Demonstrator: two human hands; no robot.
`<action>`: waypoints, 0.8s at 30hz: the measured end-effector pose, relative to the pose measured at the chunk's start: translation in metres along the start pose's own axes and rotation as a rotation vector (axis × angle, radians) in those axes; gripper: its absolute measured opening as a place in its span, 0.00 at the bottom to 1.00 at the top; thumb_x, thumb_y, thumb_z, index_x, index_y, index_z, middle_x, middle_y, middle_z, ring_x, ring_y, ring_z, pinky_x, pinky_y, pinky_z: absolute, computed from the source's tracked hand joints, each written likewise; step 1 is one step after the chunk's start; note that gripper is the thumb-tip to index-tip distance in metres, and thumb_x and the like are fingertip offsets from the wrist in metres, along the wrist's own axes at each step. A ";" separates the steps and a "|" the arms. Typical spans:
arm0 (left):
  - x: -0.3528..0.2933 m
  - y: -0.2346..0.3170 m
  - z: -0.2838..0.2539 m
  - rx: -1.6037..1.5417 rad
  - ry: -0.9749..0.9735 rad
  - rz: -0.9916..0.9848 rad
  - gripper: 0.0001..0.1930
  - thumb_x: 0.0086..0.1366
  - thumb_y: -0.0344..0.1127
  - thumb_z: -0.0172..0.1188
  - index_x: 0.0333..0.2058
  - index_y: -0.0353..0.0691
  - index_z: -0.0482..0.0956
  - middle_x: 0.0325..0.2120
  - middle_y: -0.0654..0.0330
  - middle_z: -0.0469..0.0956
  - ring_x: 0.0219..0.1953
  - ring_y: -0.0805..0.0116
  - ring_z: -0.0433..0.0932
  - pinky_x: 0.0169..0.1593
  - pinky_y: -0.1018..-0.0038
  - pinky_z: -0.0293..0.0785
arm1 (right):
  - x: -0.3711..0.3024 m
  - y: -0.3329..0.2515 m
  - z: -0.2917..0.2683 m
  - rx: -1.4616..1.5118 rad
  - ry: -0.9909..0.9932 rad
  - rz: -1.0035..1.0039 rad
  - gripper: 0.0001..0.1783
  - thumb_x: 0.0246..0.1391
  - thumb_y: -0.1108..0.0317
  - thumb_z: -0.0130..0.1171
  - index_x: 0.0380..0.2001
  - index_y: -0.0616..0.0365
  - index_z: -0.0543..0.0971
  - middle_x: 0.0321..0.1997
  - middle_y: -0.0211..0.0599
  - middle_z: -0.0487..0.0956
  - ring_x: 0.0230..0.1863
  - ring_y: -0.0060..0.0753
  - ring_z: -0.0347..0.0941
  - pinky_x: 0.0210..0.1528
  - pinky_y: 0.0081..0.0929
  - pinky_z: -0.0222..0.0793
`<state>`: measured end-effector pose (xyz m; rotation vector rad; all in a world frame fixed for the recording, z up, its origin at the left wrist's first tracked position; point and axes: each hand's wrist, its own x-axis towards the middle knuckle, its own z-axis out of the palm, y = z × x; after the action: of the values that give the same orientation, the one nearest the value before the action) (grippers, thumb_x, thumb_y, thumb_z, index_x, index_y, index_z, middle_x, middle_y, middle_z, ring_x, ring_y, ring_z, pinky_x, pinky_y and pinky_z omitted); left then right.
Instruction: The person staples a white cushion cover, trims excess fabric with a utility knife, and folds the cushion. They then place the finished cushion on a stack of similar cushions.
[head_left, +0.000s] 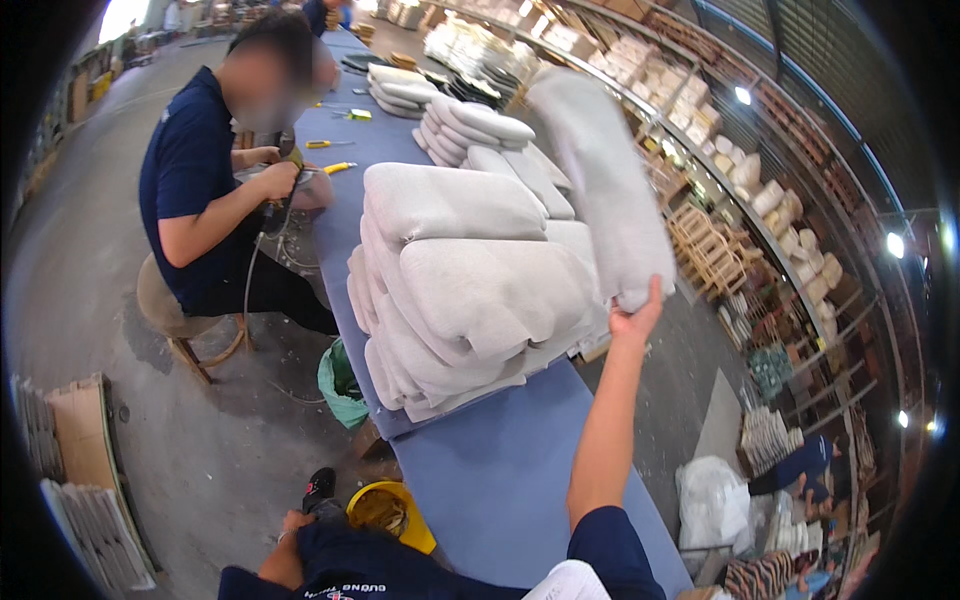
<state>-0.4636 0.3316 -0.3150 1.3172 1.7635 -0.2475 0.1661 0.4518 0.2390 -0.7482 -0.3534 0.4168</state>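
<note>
My right hand (636,312) grips the lower end of a long light-grey padded cushion (605,185), raised at the right side of the table and tilted. My fingers are partly behind it. Left of it, a tall stack of similar grey cushions (480,295) stands on the blue-covered table (500,460). Low down by my leg is my left hand (296,520), away from the cushions; its fingers are too small and partly hidden to read.
A person (195,170) sits on a round stool (165,300) left of the table, working with a hand tool. More cushions (470,130) and yellow-handled tools (330,144) lie farther along. A green bag (342,400) and yellow bucket (415,525) stand below the table's left edge.
</note>
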 end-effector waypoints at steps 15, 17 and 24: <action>0.203 0.134 -0.105 1.184 -0.392 0.935 0.10 0.62 0.39 0.63 0.39 0.43 0.87 0.32 0.58 0.88 0.39 0.57 0.88 0.42 0.59 0.83 | -0.042 0.068 -0.043 -0.526 0.259 0.017 0.40 0.61 0.33 0.58 0.67 0.45 0.66 0.65 0.35 0.73 0.65 0.41 0.67 0.62 0.57 0.62; 0.209 0.136 -0.097 1.100 -0.326 1.196 0.08 0.61 0.38 0.64 0.35 0.44 0.88 0.30 0.58 0.88 0.37 0.56 0.88 0.39 0.58 0.83 | -0.060 0.073 -0.027 -0.623 0.306 -0.018 0.30 0.70 0.43 0.54 0.61 0.54 0.71 0.58 0.40 0.75 0.53 0.34 0.76 0.47 0.38 0.80; 0.169 0.155 -0.041 0.386 -1.118 0.668 0.11 0.69 0.40 0.60 0.36 0.39 0.84 0.25 0.61 0.83 0.20 0.70 0.78 0.24 0.70 0.74 | -0.280 0.136 -0.216 -0.973 0.231 0.205 0.18 0.71 0.56 0.58 0.54 0.59 0.79 0.41 0.34 0.82 0.32 0.24 0.78 0.41 0.30 0.80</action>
<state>-0.3599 0.5338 -0.3648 1.5028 0.3205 -0.7760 -0.0096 0.2819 -0.0502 -1.7769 -0.2492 0.3320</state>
